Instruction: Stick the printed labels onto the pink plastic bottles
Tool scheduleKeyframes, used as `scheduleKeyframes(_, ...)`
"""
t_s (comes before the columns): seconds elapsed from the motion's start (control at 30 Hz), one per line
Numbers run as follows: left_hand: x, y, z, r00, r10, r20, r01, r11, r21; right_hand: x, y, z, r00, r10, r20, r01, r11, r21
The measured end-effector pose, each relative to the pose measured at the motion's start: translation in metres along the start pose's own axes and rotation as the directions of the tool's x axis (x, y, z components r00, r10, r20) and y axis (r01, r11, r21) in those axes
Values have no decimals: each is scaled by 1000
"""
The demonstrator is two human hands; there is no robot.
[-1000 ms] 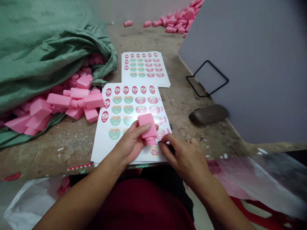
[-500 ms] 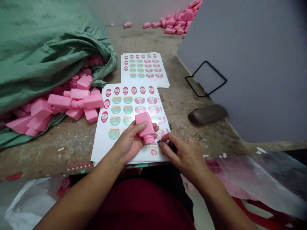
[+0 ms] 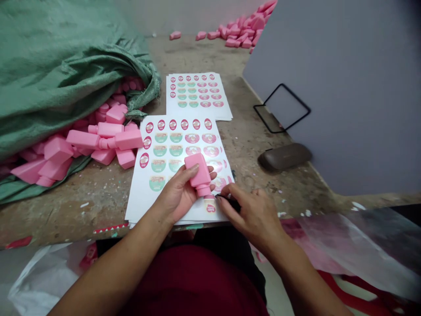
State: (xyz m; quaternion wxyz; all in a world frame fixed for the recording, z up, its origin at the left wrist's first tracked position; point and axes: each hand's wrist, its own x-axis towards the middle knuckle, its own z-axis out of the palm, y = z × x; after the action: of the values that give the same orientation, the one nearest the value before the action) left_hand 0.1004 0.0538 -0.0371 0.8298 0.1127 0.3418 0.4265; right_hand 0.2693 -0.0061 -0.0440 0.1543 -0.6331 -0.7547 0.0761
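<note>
My left hand is closed around a small pink plastic bottle, held neck-down just above a white sticker sheet. The sheet carries rows of red ovals and green and pink labels. My right hand rests at the sheet's near right corner, its fingers pinched on a thin dark tool whose tip touches the sheet beside a peeled-looking label. The two hands are a few centimetres apart.
A green woven sack spills several pink bottles onto the worn table at left. A second stack of sticker sheets lies farther back. A dark case and black wire frame lie right, before a grey board.
The pink bottle has tilted slightly to the left in my left hand. My right hand stays pinched at the sheet's corner, shifted only slightly.
</note>
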Motion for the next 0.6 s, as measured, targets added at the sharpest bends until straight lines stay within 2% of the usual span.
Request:
scheduleKeyframes(0.1,0,0,1,1000,-6,-11,6,1000,11,4,-3,2,999,39,-10,-39,999,-5)
scheduleKeyframes(0.13,-1,0,2,1000,-4,-16,5,1000,14,5,-3,2,997,81,1,-81,996,39)
scheduleKeyframes(0.2,-1,0,2,1000,3,-29,-2,1000,21,8,0,1,980,174,91,-192,949,250)
scheduleKeyframes(0.23,-1,0,2,999,8,-35,-7,1000,26,9,3,-1,964,215,154,-259,883,392)
scheduleKeyframes(0.3,-1,1,2,999,18,-46,-17,999,42,10,9,-6,931,279,236,-365,684,632)
scheduleKeyframes(0.33,-1,1,2,998,24,-49,-21,998,53,10,12,-8,921,312,235,-383,601,702)
scheduleKeyframes(0.37,-1,1,2,998,30,-52,-27,997,66,11,13,-11,915,344,210,-379,561,736)
scheduleKeyframes(0.4,-1,1,2,998,38,-57,-33,996,78,10,14,-14,916,362,172,-363,568,739)
scheduleKeyframes(0.47,-1,1,4,996,53,-69,-47,995,89,10,14,-18,938,333,95,-314,700,642)
scheduleKeyframes(0.53,0,2,5,995,62,-80,-56,995,77,8,12,-17,969,240,53,-239,873,425)
scheduleKeyframes(0.6,1,2,4,995,61,-83,-56,997,56,5,10,-13,988,145,46,-151,967,207)
